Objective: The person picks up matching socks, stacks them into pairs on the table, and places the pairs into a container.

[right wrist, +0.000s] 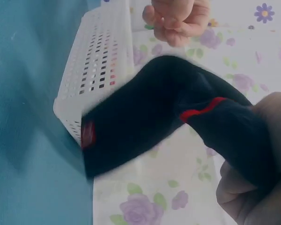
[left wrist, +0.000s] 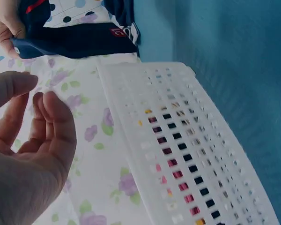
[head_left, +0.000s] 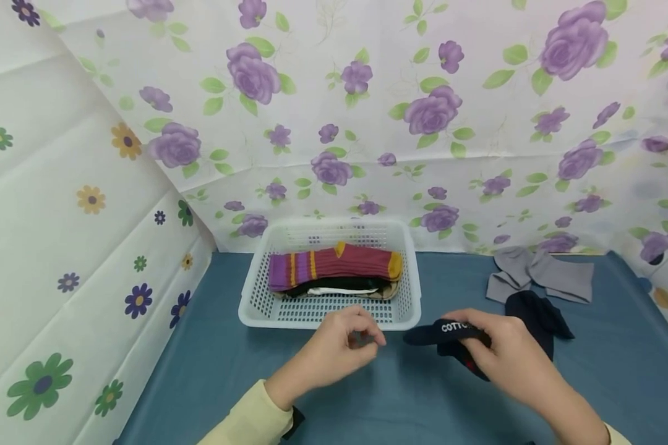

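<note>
My right hand point(head_left: 506, 355) pinches a navy sock point(head_left: 425, 334) with white lettering, to the right of the basket's front corner. In the right wrist view the sock point(right wrist: 131, 117) hangs bent, with a red stripe and a small red patch. My left hand point(head_left: 339, 346) hovers in front of the white basket point(head_left: 334, 324) with loosely curled fingers and nothing in them. Inside the basket, a maroon, purple and yellow pair of socks point(head_left: 356, 262) lies on top of dark, white and tan ones. Behind my right hand lies another navy sock point(head_left: 534, 315).
Grey socks point(head_left: 562, 275) lie at the back right of the blue tabletop point(head_left: 200, 371), beside the loose navy sock. A flowered sheet point(head_left: 323, 123) hangs behind the table, with another patterned sheet point(head_left: 61, 247) along the left side.
</note>
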The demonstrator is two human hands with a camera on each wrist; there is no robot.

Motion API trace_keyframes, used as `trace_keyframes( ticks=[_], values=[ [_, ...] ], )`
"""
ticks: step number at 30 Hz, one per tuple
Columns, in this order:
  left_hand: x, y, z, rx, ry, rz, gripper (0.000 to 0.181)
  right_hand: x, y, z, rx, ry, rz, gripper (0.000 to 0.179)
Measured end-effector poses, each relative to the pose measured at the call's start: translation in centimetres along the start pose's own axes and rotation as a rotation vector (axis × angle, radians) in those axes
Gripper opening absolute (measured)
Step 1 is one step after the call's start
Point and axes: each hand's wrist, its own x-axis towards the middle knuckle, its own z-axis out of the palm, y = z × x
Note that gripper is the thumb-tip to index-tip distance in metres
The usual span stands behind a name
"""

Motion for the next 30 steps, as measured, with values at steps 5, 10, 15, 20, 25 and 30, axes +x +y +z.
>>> trace_keyframes(
  ticks=[5, 10, 15, 20, 25, 30],
  values=[
    [0.9, 0.4, 1.9, 0.036, -0.052, 0.016, 0.056, 0.1, -0.5, -0.1, 0.051, -0.049, -0.024, 0.03],
    [1.8, 0.4, 3.7, 0.058, -0.091, 0.054, 0.047, 0.4, -0.9, 0.3, 0.12, 0.01, -0.094, 0.018],
    [1.8, -0.2, 2.9, -0.065, 0.003, -0.044, 0.015, 0.8, -0.1, 0.2, 0.163, 0.036, -0.063, 0.014],
    [1.7, -1.0, 0.7, -0.141, 0.087, -0.132, 0.021, 0.9, 1.2, -0.1, 0.109, 0.038, 0.039, 0.017],
    [1.3, -1.1, -0.7, -0.14, 0.106, -0.118, 0.047, 0.8, 1.5, -0.3, 0.177, -0.05, 0.095, 0.021],
    [0.8, -1.3, -1.0, -0.137, 0.118, -0.132, 0.045, 0.6, 1.9, -0.1, 0.233, -0.088, 0.152, 0.026]
  ],
)
